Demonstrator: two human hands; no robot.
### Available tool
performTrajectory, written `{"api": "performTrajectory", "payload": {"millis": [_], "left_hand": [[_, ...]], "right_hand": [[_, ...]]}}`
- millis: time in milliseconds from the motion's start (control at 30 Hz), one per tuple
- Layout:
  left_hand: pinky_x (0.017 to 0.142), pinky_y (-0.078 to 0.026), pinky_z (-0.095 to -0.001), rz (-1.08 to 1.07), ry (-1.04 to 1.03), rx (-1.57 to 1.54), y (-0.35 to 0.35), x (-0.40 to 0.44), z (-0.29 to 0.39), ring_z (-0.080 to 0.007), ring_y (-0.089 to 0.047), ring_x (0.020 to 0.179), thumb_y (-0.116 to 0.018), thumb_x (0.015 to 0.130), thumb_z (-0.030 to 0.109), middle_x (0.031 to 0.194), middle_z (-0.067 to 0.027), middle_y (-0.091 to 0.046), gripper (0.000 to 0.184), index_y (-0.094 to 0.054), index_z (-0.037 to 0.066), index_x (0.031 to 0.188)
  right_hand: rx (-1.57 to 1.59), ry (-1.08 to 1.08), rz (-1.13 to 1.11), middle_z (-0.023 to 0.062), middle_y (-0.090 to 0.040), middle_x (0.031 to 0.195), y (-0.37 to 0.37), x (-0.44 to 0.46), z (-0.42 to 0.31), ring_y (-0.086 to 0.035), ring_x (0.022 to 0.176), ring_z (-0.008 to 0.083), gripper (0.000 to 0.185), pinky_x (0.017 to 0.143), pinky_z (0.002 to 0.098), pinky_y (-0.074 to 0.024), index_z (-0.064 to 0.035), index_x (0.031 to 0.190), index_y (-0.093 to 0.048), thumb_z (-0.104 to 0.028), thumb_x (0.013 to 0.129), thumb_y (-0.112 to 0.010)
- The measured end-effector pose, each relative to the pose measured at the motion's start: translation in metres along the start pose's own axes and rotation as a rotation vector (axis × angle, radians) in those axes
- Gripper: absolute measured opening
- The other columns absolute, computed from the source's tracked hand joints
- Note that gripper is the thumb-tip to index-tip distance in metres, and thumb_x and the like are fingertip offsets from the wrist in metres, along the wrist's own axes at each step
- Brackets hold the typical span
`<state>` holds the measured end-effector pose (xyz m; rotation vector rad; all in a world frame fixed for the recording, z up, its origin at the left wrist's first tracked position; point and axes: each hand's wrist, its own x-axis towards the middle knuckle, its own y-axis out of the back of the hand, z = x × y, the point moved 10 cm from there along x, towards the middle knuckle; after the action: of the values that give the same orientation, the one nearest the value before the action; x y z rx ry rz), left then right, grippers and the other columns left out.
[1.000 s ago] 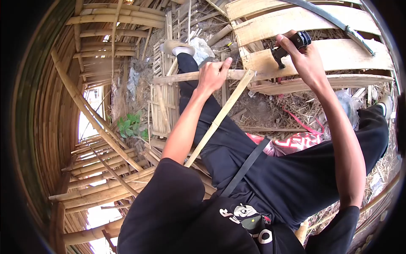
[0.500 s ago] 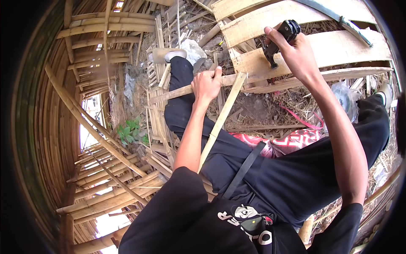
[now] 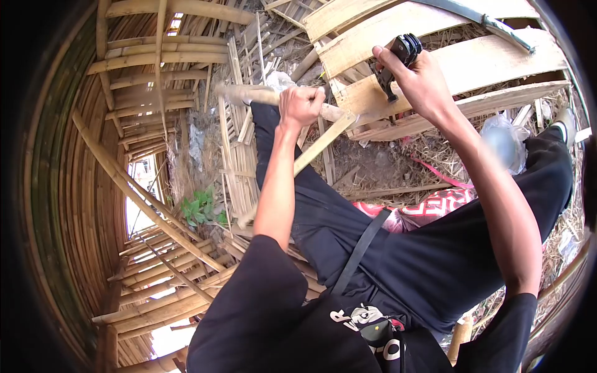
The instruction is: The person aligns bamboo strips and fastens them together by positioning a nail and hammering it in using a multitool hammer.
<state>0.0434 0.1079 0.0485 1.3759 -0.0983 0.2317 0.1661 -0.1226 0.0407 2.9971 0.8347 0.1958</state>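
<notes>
My left hand (image 3: 300, 105) is closed round a wooden stick (image 3: 333, 113), whose far left end is blurred. A pale bamboo strip (image 3: 323, 144) meets the stick's right end and slants down behind my left forearm; whether the two are joined I cannot tell. My right hand (image 3: 425, 81) grips a black handheld tool (image 3: 405, 51) with a ridged top and a narrow lower end. That lower end is just above or touching the nearest corner of a wooden plank (image 3: 367, 93); the tool's exact kind is unclear.
More planks (image 3: 373, 46) lie at the top right, with a long dark bar-like tool (image 3: 491, 23) across them. A red-and-white sack (image 3: 435, 208) lies between my legs. Bamboo slats (image 3: 236, 137), plastic bags (image 3: 504, 140) and a green plant (image 3: 200, 208) are around. Bamboo framing stands left.
The stick's left end has swung upward and is blurred. The bamboo strip's lower end has swung left, behind my forearm. My right hand still holds the black tool; the view has shifted slightly.
</notes>
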Motion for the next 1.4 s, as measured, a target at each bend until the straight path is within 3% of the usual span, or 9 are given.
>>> {"api": "performTrajectory", "payload": {"millis": [133, 200, 433, 567, 767, 867, 1000, 1133, 1400], "left_hand": [[0.047, -0.041, -0.0413, -0.011, -0.151, 0.069, 0.012, 0.014, 0.035, -0.0308, -0.059, 0.046, -0.064, 0.088, 0.024, 0.053, -0.0173, -0.055, 0.038, -0.062, 0.002, 0.057], [0.050, -0.044, -0.0415, -0.053, 0.041, 0.078, 0.018, -0.002, 0.033, -0.0342, -0.060, 0.050, -0.065, 0.088, 0.028, 0.056, -0.0172, -0.058, 0.035, -0.068, 0.005, 0.061], [0.052, -0.045, -0.0440, -0.110, 0.250, 0.154, 0.007, -0.029, 0.010, -0.0373, -0.061, 0.053, -0.063, 0.088, 0.031, 0.057, -0.0176, -0.058, 0.037, -0.068, 0.005, 0.063], [0.051, -0.045, -0.0435, -0.065, -0.028, 0.046, 0.007, 0.000, 0.031, -0.0350, -0.060, 0.050, -0.063, 0.087, 0.030, 0.055, -0.0153, -0.059, 0.036, -0.066, 0.006, 0.061], [0.051, -0.046, -0.0435, -0.134, -0.011, 0.038, 0.001, 0.004, 0.026, -0.0341, -0.060, 0.050, -0.062, 0.085, 0.029, 0.056, -0.0141, -0.060, 0.034, -0.066, 0.008, 0.059], [0.050, -0.046, -0.0431, -0.100, 0.031, -0.006, -0.001, -0.001, 0.019, -0.0344, -0.060, 0.050, -0.062, 0.085, 0.030, 0.056, -0.0143, -0.060, 0.032, -0.069, 0.008, 0.062], [0.056, -0.047, -0.0446, -0.206, 0.095, 0.050, -0.003, -0.001, 0.018, -0.0363, -0.063, 0.056, -0.062, 0.087, 0.036, 0.058, -0.0175, -0.061, 0.037, -0.072, 0.007, 0.067], [0.062, -0.048, -0.0475, -0.316, 0.207, 0.037, -0.021, 0.001, 0.024, -0.0410, -0.062, 0.061, -0.057, 0.093, 0.042, 0.060, -0.0220, -0.060, 0.050, -0.069, 0.002, 0.065], [0.068, -0.050, -0.0488, -0.098, 0.424, 0.062, -0.005, -0.007, 0.033, -0.0418, -0.066, 0.064, -0.054, 0.094, 0.039, 0.062, -0.0230, -0.064, 0.051, -0.072, 0.002, 0.063]], "right_hand": [[0.061, -0.025, 0.025, 0.0049, -0.059, 0.059, 0.007, 0.005, 0.003, -0.059, 0.057, 0.0140, 0.049, 0.058, 0.0344, -0.0483, 0.0001, 0.079, -0.065, -0.046, 0.097, -0.061], [0.106, -0.177, -0.077, 0.0040, -0.069, 0.077, -0.001, 0.007, 0.012, -0.062, 0.075, 0.0098, 0.047, 0.072, 0.0296, -0.0490, -0.0017, 0.086, -0.069, -0.047, 0.098, -0.063], [0.096, -0.060, -0.041, 0.0038, -0.054, 0.060, -0.011, -0.003, 0.001, -0.051, 0.060, 0.0124, 0.047, 0.060, 0.0350, -0.0445, 0.0002, 0.077, -0.060, -0.043, 0.095, -0.064], [0.220, -0.055, -0.042, 0.0041, -0.056, 0.060, -0.025, 0.000, 0.012, -0.052, 0.060, 0.0127, 0.041, 0.060, 0.0340, -0.0456, -0.0004, 0.078, -0.062, -0.038, 0.095, -0.064], [0.424, 0.016, -0.037, -0.0002, -0.053, 0.060, -0.055, -0.022, -0.031, -0.049, 0.061, 0.0073, 0.032, 0.057, 0.0301, -0.0408, -0.0024, 0.078, -0.062, -0.028, 0.096, -0.067], [0.327, 0.023, -0.105, -0.0046, -0.052, 0.068, -0.081, -0.037, -0.015, -0.048, 0.065, 0.0066, 0.028, 0.057, 0.0296, -0.0381, -0.0051, 0.083, -0.059, -0.027, 0.101, -0.062], [0.566, 0.001, -0.043, -0.0079, -0.044, 0.054, -0.084, -0.025, 0.000, -0.039, 0.045, 0.0022, 0.035, 0.041, 0.0250, -0.0299, -0.0105, 0.074, -0.058, -0.026, 0.105, -0.056], [0.621, -0.042, -0.022, -0.0076, -0.046, 0.055, -0.086, -0.022, 0.008, -0.040, 0.046, 0.0022, 0.034, 0.042, 0.0243, -0.0318, -0.0098, 0.074, -0.057, -0.023, 0.105, -0.058], [0.415, 0.046, 0.022, -0.0056, -0.052, 0.061, -0.095, -0.016, 0.004, -0.047, 0.058, 0.0048, 0.025, 0.053, 0.0278, -0.0378, -0.0040, 0.082, -0.066, -0.022, 0.099, -0.066]]}}
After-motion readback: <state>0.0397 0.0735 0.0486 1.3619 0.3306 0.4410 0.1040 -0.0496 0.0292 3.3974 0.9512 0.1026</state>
